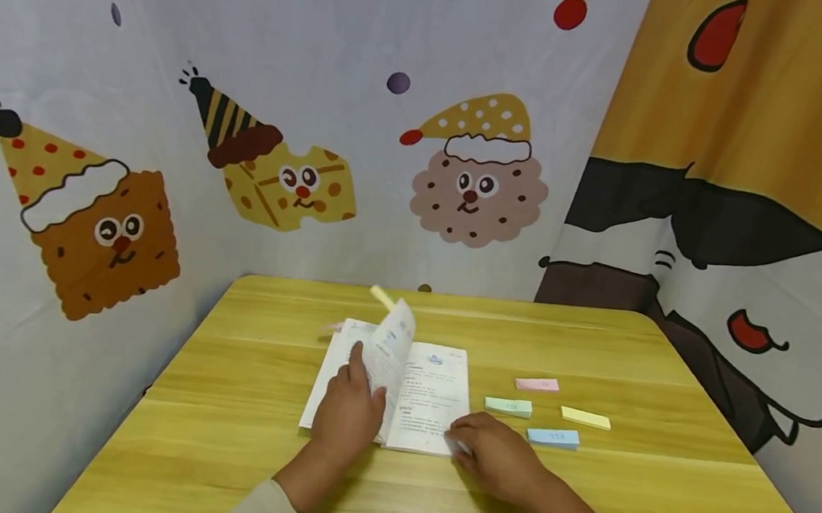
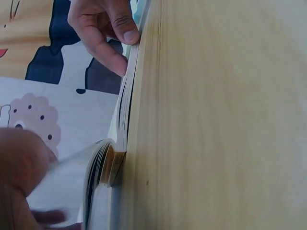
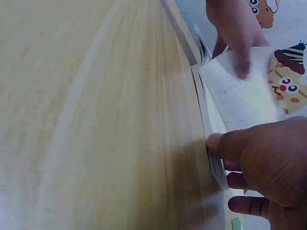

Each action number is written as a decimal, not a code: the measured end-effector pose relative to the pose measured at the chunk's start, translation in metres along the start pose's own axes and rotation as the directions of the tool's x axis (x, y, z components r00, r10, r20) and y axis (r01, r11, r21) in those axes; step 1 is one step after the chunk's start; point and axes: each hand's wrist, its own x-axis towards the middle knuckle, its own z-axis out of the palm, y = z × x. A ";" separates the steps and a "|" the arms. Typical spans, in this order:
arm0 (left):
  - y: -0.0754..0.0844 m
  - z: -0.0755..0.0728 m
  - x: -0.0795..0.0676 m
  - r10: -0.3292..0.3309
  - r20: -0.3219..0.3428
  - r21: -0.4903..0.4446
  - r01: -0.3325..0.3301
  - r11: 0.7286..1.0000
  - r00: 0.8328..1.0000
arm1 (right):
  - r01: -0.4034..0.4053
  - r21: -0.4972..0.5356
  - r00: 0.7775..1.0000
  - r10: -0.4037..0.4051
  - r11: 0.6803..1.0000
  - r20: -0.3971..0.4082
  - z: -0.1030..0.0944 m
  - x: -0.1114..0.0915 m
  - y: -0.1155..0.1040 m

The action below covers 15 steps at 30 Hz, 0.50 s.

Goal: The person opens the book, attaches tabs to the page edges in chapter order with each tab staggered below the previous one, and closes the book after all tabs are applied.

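Note:
An open book (image 1: 436, 399) with printed pages lies on the table. One leaf (image 1: 392, 348) stands raised near its middle, with a yellow sticky tab (image 1: 382, 297) projecting from the top. My left hand (image 1: 348, 409) is over the left-hand pages, fingers extended, its thumb against the printed side of the raised leaf (image 3: 240, 96). In the left wrist view this hand (image 2: 21, 167) is partly cut off and blurred. At the lower right corner of the book, my right hand (image 1: 500, 457) grips the page edges, thumb (image 3: 216, 140) at the near edge.
Right of the book lie a pink sticky-note pad (image 1: 537, 384), a green pad (image 1: 508, 407), a yellow pad (image 1: 585, 418) and a blue pad (image 1: 553, 438). A pink tab (image 1: 331, 327) sticks out from the book's left side. Cartoon-printed cloth (image 1: 341, 42) hangs behind the wooden table (image 1: 251, 357).

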 end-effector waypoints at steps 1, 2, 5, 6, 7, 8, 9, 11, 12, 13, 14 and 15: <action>-0.002 -0.001 0.000 0.015 -0.027 0.042 -0.014 0.999 1.000 | -0.001 0.006 1.000 0.001 1.000 -0.004 -0.001 0.000 0.000; -0.003 -0.001 0.000 0.034 -0.044 0.082 -0.030 0.996 0.998 | -0.001 0.008 1.000 0.002 1.000 -0.008 -0.001 0.000 0.000; -0.006 -0.003 -0.001 0.104 -0.015 0.198 -0.099 0.975 0.995 | 0.009 -0.004 1.000 -0.009 1.000 -0.022 -0.001 0.000 0.000; -0.007 -0.003 -0.001 0.142 0.011 0.221 -0.141 0.965 0.990 | 0.010 -0.011 1.000 -0.010 1.000 -0.026 -0.001 0.001 0.000; -0.007 -0.003 -0.001 0.192 0.047 0.235 -0.197 0.952 0.980 | 0.009 -0.020 1.000 -0.010 1.000 -0.029 -0.001 0.001 0.000; -0.007 -0.004 -0.002 0.250 0.085 0.234 -0.264 0.936 0.964 | 0.007 -0.030 0.999 -0.008 1.000 -0.032 -0.001 0.002 -0.001; -0.006 -0.003 -0.002 0.319 0.125 0.219 -0.340 0.915 0.940 | -0.001 -0.039 0.999 0.000 0.999 -0.033 -0.001 0.002 -0.001; -0.006 -0.002 -0.004 0.453 0.194 0.170 -0.485 0.858 0.870 | -0.019 -0.061 0.999 0.017 0.998 -0.033 0.000 0.003 -0.002; -0.005 -0.001 -0.004 0.506 0.218 0.139 -0.540 0.830 0.834 | -0.032 -0.071 0.999 0.030 0.997 -0.030 0.000 0.004 -0.002; -0.004 -0.001 -0.005 0.540 0.241 0.108 -0.575 0.811 0.806 | -0.041 -0.083 0.999 0.038 0.996 -0.030 0.000 0.004 -0.002; -0.004 0.000 -0.006 0.557 0.260 0.076 -0.592 0.802 0.788 | -0.049 -0.089 0.998 0.047 0.995 -0.031 0.000 0.004 -0.002; -0.003 0.000 -0.007 0.562 0.275 0.056 -0.597 0.801 0.780 | -0.060 -0.090 0.998 0.057 0.994 -0.032 0.000 0.004 -0.002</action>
